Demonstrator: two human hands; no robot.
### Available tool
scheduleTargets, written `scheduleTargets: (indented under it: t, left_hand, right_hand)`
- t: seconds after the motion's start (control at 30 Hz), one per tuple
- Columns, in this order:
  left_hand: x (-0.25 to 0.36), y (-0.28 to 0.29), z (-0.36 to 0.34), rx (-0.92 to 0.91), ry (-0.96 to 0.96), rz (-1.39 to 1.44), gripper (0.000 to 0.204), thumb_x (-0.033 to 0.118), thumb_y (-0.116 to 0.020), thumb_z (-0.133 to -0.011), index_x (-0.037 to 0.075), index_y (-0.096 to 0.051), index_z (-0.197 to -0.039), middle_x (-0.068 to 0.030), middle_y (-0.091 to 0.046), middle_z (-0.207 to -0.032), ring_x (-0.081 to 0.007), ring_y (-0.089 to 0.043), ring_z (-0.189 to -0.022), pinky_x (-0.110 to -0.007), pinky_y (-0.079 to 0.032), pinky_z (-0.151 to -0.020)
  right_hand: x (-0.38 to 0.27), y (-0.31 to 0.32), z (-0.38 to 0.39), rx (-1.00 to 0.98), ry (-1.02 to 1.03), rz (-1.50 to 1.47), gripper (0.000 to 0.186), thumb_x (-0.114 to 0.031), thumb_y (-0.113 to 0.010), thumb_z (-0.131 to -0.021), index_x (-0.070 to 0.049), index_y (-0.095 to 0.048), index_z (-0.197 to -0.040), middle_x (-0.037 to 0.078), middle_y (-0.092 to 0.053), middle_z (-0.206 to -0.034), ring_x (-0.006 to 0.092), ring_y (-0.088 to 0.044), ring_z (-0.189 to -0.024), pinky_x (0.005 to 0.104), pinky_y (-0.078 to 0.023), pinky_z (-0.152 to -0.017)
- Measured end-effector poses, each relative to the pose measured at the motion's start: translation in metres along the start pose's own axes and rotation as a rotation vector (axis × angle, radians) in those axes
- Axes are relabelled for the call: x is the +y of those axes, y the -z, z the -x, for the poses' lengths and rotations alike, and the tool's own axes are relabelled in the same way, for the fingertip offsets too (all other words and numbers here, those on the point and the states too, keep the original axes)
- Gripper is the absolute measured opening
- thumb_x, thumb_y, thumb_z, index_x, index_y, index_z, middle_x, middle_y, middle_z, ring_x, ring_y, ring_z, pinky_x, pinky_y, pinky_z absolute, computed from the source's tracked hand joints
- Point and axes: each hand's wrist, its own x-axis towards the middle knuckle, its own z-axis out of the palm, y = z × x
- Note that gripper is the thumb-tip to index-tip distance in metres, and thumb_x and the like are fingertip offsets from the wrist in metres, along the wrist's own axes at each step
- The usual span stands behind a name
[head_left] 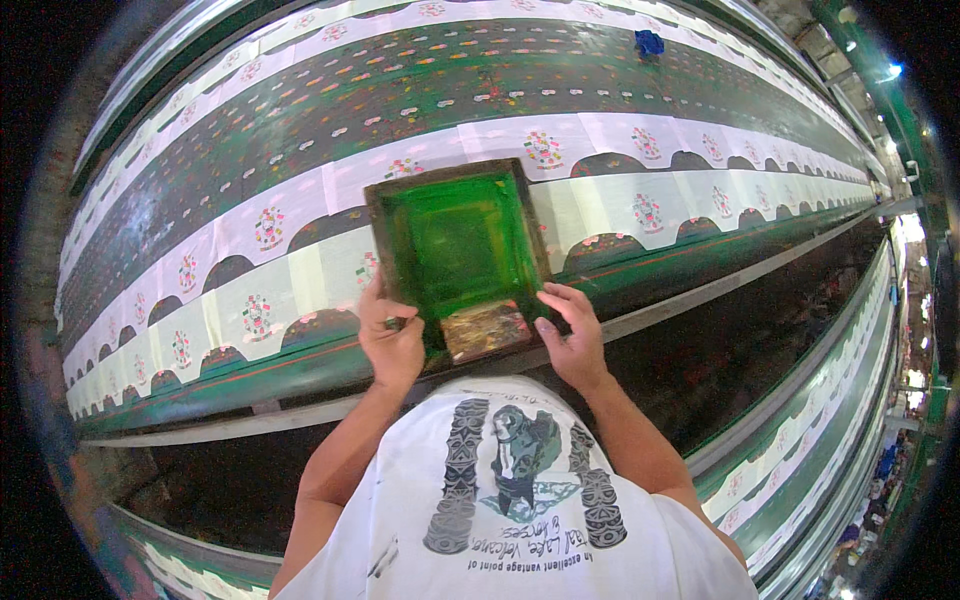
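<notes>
A screen-printing frame (379,232) with dark, stained sides and a green, ink-covered mesh lies in front of me over the printed white cloth pieces (590,208). At its near end sits a paint-stained brownish block (486,331); I cannot tell its exact kind. My left hand (393,338) holds the frame's near left side with curled fingers. On the opposite side, my right hand (574,338) grips the near right edge, thumb and fingers bent against it. The hands hide parts of the frame's near corners.
A long green table (230,398) carries rows of white cloth with round colourful prints and dark arched gaps. Beyond it runs a dark, ink-spotted table (300,120) with a blue cloth (649,42). More cloth-covered tables (800,470) stand at the right, across a dark aisle.
</notes>
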Motion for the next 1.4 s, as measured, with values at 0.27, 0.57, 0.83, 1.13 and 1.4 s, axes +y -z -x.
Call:
scheduleTargets:
  t: [0.27,0.57,0.83,1.13,1.4]
  left_hand:
    - [-0.014,-0.106,0.02,0.004,0.148,0.132,0.031,-0.023,-0.064,-0.077,0.004,-0.063,-0.091,-0.0289,-0.048,-0.175,-0.0381,-0.046,-0.164,-0.044,-0.033,-0.133]
    - [-0.005,-0.122,0.02,0.038,0.272,0.092,0.029,-0.021,-0.069,-0.072,0.004,-0.062,-0.084,-0.0292,-0.052,-0.173,-0.0333,-0.056,-0.156,-0.041,-0.04,-0.129]
    - [-0.004,-0.119,0.02,0.009,0.269,-0.07,0.027,-0.021,-0.067,-0.076,0.003,-0.061,-0.087,-0.0261,-0.053,-0.173,-0.033,-0.057,-0.155,-0.041,-0.043,-0.126]
    - [0.001,-0.116,0.022,0.033,0.392,0.016,0.029,-0.016,-0.074,-0.08,0.002,-0.072,-0.103,-0.021,-0.053,-0.174,-0.0274,-0.059,-0.151,-0.039,-0.044,-0.124]
    - [0.085,-0.084,-0.01,-0.119,0.063,0.365,0.023,-0.008,-0.077,-0.091,0.006,-0.069,-0.107,-0.0103,-0.079,-0.111,-0.0222,-0.074,-0.101,-0.048,-0.055,-0.109]
  right_hand:
    - [0.074,0.083,-0.006,-0.003,0.044,0.027,0.042,-0.011,-0.081,-0.097,-0.006,-0.075,-0.138,0.02,-0.07,-0.145,0.0422,-0.064,-0.137,0.0526,-0.049,-0.119]
    - [0.067,0.098,-0.03,-0.253,0.372,0.109,0.044,-0.018,-0.087,-0.091,-0.008,-0.076,-0.132,0.016,-0.071,-0.138,0.0408,-0.065,-0.136,0.0552,-0.052,-0.116]
    - [0.049,0.078,-0.068,-0.504,0.579,0.243,0.038,-0.014,-0.071,-0.093,-0.004,-0.075,-0.129,0.013,-0.074,-0.123,0.0328,-0.07,-0.118,0.0468,-0.056,-0.103]
    - [0.041,0.086,-0.066,-0.542,0.482,0.131,0.042,-0.006,-0.067,-0.089,-0.001,-0.076,-0.131,0.015,-0.074,-0.126,0.0361,-0.071,-0.116,0.0485,-0.058,-0.103]
    - [0.053,0.069,-0.068,-0.424,0.527,0.23,0.05,-0.002,-0.069,-0.086,-0.006,-0.077,-0.135,0.014,-0.073,-0.131,0.0387,-0.071,-0.122,0.0505,-0.058,-0.107]
